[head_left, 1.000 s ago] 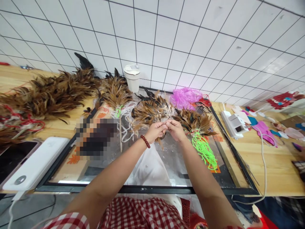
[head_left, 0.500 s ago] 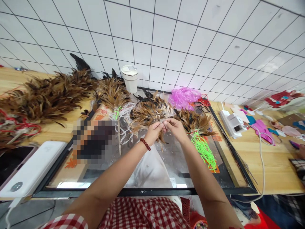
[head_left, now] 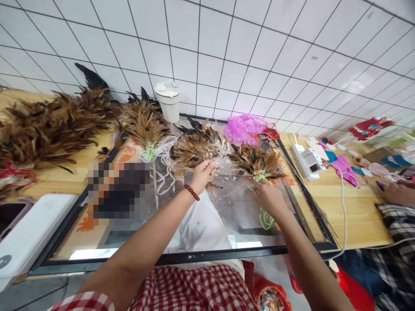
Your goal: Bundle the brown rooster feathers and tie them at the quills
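My left hand (head_left: 203, 173), wearing a red bead bracelet (head_left: 192, 192), is pinched closed at the base of a brown feather bundle (head_left: 194, 147) near the middle of the glass-topped frame. To the right, my right hand (head_left: 269, 196) has its fingers curled at bright green cord (head_left: 266, 219), just below the tied end of a second feather bundle (head_left: 257, 160). Its fingertips are partly hidden. Left of centre lies another feather bundle (head_left: 145, 123) on a thin stick (head_left: 156, 185), with white ribbon (head_left: 166, 181) beside it.
A white lidded cup (head_left: 168, 106) stands by the tiled wall. Pink plastic (head_left: 243, 128) lies behind the bundles. On the left are a large feather pile (head_left: 48, 125) and a white power bank (head_left: 42, 233); on the right, a power strip (head_left: 308, 162), cable and another person's hand (head_left: 398, 193).
My right hand has left my left hand and moved right to the green cord, most of which it now covers. The left hand stays at the feathers. The view has shifted slightly right.
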{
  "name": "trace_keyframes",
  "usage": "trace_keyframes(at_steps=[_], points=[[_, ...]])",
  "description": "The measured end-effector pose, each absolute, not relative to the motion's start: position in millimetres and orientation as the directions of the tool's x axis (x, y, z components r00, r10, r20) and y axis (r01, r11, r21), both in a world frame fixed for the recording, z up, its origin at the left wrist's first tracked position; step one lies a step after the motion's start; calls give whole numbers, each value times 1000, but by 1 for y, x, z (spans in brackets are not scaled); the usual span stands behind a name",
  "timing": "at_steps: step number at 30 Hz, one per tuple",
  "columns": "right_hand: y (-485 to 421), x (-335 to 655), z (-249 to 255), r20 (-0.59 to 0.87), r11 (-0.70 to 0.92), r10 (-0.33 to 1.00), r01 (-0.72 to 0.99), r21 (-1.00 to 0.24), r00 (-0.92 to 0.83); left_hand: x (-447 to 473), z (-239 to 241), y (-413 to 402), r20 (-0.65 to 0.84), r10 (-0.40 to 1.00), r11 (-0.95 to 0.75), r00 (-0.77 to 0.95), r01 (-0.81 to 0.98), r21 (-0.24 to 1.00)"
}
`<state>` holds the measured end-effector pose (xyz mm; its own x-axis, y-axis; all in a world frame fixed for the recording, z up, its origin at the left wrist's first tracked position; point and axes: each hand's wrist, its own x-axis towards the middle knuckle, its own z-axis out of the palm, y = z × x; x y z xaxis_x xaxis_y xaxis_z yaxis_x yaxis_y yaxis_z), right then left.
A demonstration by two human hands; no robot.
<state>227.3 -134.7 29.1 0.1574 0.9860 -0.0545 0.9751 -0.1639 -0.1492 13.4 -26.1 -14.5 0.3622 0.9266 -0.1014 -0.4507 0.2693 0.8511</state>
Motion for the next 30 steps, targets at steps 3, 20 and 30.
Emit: trace_keyframes(at_steps=[3,20,30], points=[[-132,231,54,15,-108,988,774,-624,151,13,-13,-26,-87,918,275,387,-462,843],[-75,163,23,10,10,1000,-52,-999,3,12,-5,-39,-136,692,476,709,-306,825],[-78,158,-2,68,73,992,-47,-996,103,18,-6,-45,-174,673,471,719,-236,850]])
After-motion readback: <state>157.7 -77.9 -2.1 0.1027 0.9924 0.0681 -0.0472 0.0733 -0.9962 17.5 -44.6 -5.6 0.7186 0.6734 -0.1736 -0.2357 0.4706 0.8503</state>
